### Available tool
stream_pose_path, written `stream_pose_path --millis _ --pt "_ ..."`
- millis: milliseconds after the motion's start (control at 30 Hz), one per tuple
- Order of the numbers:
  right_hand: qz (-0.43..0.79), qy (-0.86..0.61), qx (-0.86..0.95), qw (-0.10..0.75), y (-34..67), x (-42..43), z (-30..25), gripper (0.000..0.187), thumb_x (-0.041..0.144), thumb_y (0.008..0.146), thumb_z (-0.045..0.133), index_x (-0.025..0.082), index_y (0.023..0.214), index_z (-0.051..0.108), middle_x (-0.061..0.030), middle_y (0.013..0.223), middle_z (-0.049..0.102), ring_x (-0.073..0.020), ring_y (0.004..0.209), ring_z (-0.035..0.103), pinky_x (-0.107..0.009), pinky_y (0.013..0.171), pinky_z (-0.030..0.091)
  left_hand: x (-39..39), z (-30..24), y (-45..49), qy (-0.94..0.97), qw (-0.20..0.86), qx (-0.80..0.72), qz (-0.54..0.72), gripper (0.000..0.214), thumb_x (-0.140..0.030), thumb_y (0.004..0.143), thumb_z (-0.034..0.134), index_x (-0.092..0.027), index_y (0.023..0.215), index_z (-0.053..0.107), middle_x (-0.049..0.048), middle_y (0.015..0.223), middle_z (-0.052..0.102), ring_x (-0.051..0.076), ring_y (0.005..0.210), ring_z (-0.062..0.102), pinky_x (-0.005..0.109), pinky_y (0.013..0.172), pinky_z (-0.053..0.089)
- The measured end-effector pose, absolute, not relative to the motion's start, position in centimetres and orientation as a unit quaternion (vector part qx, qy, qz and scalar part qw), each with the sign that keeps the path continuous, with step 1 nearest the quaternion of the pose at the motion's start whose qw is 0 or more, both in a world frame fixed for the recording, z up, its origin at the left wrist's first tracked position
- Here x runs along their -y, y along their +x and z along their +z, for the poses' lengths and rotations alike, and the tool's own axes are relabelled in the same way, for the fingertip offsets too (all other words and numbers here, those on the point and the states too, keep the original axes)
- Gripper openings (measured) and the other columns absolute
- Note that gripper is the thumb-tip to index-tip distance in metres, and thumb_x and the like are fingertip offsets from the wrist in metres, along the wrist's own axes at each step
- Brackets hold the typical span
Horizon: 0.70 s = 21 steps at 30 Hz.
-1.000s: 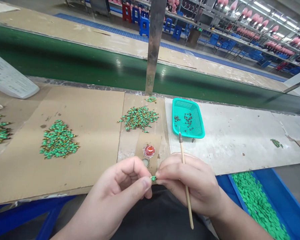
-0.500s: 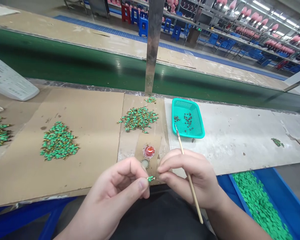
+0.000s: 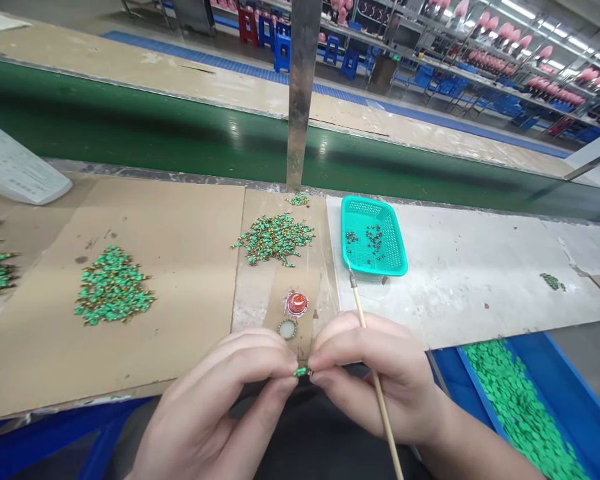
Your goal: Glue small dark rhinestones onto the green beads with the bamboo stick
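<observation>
Well left of the teal basket (image 3: 391,230), a big heap of green-and-gold pieces (image 3: 113,287) sits on cardboard; closer to it, a second heap (image 3: 275,239), then a red pot (image 3: 297,303). And here's the action, on the basket's near side and to its left: the left hand (image 3: 225,393) pinches one small green piece (image 3: 301,372), while the right hand (image 3: 385,367), thumb and finger together, meets its other end. That same hand grips a brush (image 3: 383,405), tip towards the basket's near rim; touching, I can't tell. I'd call this step adjusting the hold, and the next move calls for a light, steady pinch with the bristles clear. Rightward and nearer than the basket, a blue bin (image 3: 570,400).
</observation>
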State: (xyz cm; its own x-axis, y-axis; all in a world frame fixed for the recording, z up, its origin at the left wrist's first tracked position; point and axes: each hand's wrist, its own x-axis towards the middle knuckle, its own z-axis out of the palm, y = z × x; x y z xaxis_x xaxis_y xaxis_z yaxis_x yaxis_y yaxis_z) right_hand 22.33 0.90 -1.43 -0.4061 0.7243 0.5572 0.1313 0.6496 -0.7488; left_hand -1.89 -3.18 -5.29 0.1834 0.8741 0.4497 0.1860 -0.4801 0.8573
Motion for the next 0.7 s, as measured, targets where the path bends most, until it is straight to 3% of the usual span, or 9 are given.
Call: stream_pose_path --millis 167,333,700 --pt "0.297 -0.268 0.787 0.469 22.21 -0.79 -1.68 0.014 0.009 0.11 0.082 0.022 0.116 0.08 -0.005 0.097 0.087 -0.0172 0.084 0.084 -0.025 0.079 0.07 3.09 -4.63 -1.85 0.714 0.322 -0.375 0.496 0.039 0.003 0.108 0.071 -0.031 0.124 0.081 0.0021 0.104 0.084 0.023 0.096 0.083 0.033 0.087 0.067" --pt "0.288 -0.275 0.787 0.471 22.09 -0.93 -1.78 0.014 0.009 0.111 0.08 0.022 0.115 0.079 -0.0043 0.096 0.087 -0.0167 0.083 0.084 -0.025 0.08 0.07 2.91 -4.56 -1.7 0.713 0.316 -0.388 0.492 0.036 0.002 0.11 0.069 -0.031 0.122 0.079 0.0018 0.102 0.082 0.022 0.095 0.081 0.033 0.088 0.065" --pt "0.305 -0.303 0.771 0.47 21.93 -0.98 -2.2 0.015 0.009 0.107 0.081 0.024 0.111 0.08 -0.003 0.092 0.084 -0.0177 0.08 0.083 -0.026 0.077 0.07 2.83 -4.67 -1.74 0.686 0.346 -0.448 0.457 0.024 -0.014 0.111 0.075 -0.036 0.115 0.082 0.0003 0.105 0.086 0.023 0.092 0.081 0.028 0.084 0.064"
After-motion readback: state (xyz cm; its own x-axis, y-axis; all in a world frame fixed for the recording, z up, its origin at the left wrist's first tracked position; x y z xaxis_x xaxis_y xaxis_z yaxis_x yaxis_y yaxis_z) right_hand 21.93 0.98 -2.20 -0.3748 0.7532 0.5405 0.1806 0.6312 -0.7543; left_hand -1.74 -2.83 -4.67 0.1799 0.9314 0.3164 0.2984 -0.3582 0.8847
